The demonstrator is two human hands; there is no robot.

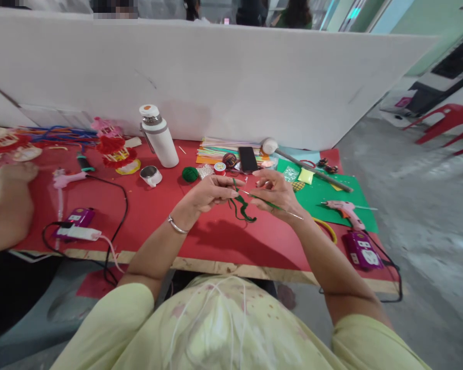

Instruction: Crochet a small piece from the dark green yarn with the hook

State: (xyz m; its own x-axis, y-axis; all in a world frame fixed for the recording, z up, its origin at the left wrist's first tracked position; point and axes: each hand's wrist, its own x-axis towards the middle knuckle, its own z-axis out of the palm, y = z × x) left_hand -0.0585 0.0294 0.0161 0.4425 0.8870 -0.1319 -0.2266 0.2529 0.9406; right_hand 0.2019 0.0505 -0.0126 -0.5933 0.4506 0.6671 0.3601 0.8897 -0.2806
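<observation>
My left hand [212,193] pinches a small strip of dark green crochet work [247,211], which curls down below the fingers. A strand of green yarn runs up by the left index finger. In my right hand [273,192] is a thin crochet hook [293,214]; its metal tip points left at the work, and its other end sticks out past the wrist. Both hands are raised over the red table [224,239], close together. Behind the left hand lies a ball of green yarn [190,174].
A white thermos [161,140] and its cup [151,176] stand left of centre. A phone [248,159] lies behind the hands. At right are a pink glue gun [345,209] and a purple power box [362,250]. Another person's arm [13,205] rests at far left, near a second glue gun [67,178].
</observation>
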